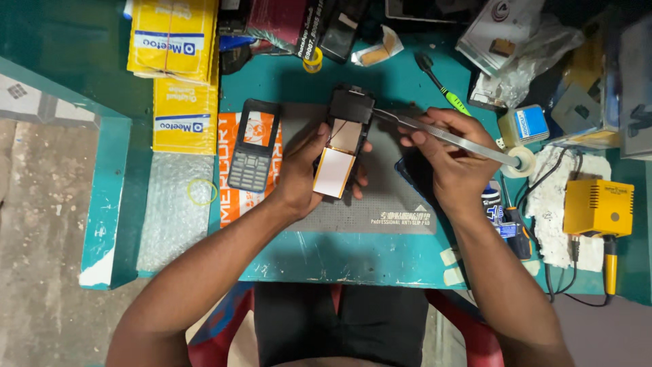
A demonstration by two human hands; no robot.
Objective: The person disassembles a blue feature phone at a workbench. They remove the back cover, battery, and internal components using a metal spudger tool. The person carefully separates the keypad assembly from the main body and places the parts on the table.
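Phone (pixel 343 139) — an opened handset with its dark upper body and a loose pale screen panel at the lower end — sits in the left hand (pixel 302 170), lifted just above the grey mat (pixel 387 204). Its long axis runs from the near-left up toward the far-right, only slightly tilted from straight away from the person. The left fingers are wrapped around the lower half from the left side, thumb over the front edge, clamped on the phone.

Right hand (pixel 448 160) lies just to the right of that grip, fingers pinched shut on metal tweezers (pixel 435 132). The tweezers run nearly crosswise to the phone's axis, their tips reaching leftward to the upper right edge of the dark body, touching or all but touching it; I cannot tell which. So the working point lies above and beyond the left grip, and the right hand is the nearer one to it.

Outward from the grip: to the left, a separate phone front cover with keypad (pixel 252 146) lies flat on an orange card, well apart from the hands. Further left are yellow boxes (pixel 178 68). To the right of the right hand stand a tape roll (pixel 521 162) and a small blue-and-white box (pixel 528 124), and beyond them a yellow soldering station (pixel 598 207). A green-handled brush (pixel 445 88) lies just beyond the right hand.
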